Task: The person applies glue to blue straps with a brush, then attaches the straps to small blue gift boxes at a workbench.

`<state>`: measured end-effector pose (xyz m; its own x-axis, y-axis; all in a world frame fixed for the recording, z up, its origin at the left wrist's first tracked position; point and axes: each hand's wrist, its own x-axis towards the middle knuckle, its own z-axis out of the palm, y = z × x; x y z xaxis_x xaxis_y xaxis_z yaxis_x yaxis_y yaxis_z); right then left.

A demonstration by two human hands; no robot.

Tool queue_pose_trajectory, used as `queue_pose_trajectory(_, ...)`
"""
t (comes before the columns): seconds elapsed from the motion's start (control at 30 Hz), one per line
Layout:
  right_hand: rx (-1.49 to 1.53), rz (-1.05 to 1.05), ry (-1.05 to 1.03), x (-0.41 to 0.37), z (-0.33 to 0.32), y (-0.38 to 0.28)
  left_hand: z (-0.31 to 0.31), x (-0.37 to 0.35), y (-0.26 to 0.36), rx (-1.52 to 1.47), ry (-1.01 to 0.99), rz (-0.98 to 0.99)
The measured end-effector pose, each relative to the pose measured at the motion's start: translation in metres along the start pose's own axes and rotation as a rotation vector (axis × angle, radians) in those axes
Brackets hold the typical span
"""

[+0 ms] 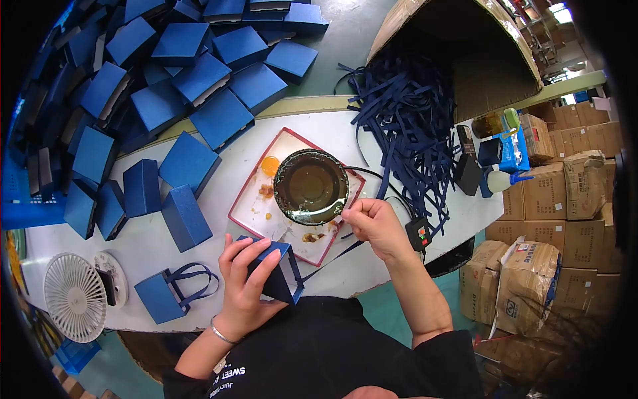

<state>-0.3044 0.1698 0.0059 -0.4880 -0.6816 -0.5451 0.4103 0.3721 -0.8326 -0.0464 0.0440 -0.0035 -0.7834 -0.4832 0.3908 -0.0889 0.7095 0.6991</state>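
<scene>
My left hand point(246, 279) is wrapped around a small blue paper gift bag point(287, 269), its open side turned to the right. A dark blue ribbon point(335, 256) runs from the bag up toward my right hand point(375, 226). The fingers of that hand are pinched together at the rim of a round pot point(311, 186) of brown liquid; the ribbon's end is hidden there. The pot stands on a white tray with a red rim point(247, 189), stained with amber drips. A finished-looking blue bag with a ribbon handle point(163, 297) lies left of my left hand.
Many blue bags point(203, 76) are heaped at the upper left. Loose ribbons point(405, 113) spill from a cardboard box point(495, 73). A white fan point(76, 297) stands at left. A cord with a switch box point(418, 234), a white bottle point(497, 181) and stacked cartons point(541, 189) are at right.
</scene>
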Motion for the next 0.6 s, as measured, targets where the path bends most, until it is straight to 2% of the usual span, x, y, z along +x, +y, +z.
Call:
queue_pose_trajectory(0.33, 0.014, -0.048, 0.039, -0.007, -0.002, 0.012, 0.001, 0.002, 0.004, -0.020, 0.022, 0.031)
queue_pose_trajectory(0.47, -0.065, -0.108, 0.111, -0.039, 0.014, -0.003, -0.001, 0.002, 0.007, -0.039, 0.026, 0.040)
queue_pose_trajectory(0.6, -0.104, -0.207, 0.040, -0.075, 0.045, -0.015, -0.001, 0.003, 0.010, -0.048, 0.016, 0.058)
